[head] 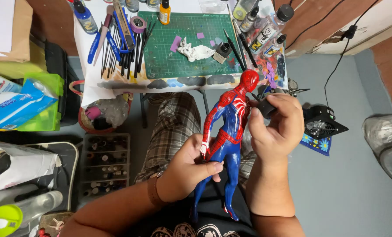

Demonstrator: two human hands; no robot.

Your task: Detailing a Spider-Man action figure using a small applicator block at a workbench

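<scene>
Two bare hands hold one red-and-blue plastic superhero figure (228, 136) above the lap: the left hand (188, 169) is wrapped around its thighs, while the right hand (275, 125), beside its chest, pinches a small dark grey piece (264, 106). Beyond stands a paint-smeared white table (117, 81) with one green cutting mat (182, 44), over grey floor (340, 175).

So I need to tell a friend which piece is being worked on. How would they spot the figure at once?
Start at the green cutting mat on the small table, then drop to the person's lap below it. There the left hand grips a red and blue action figure by its hips while the right hand holds a small dark piece at its shoulder. It is the only human-shaped thing there.
</scene>
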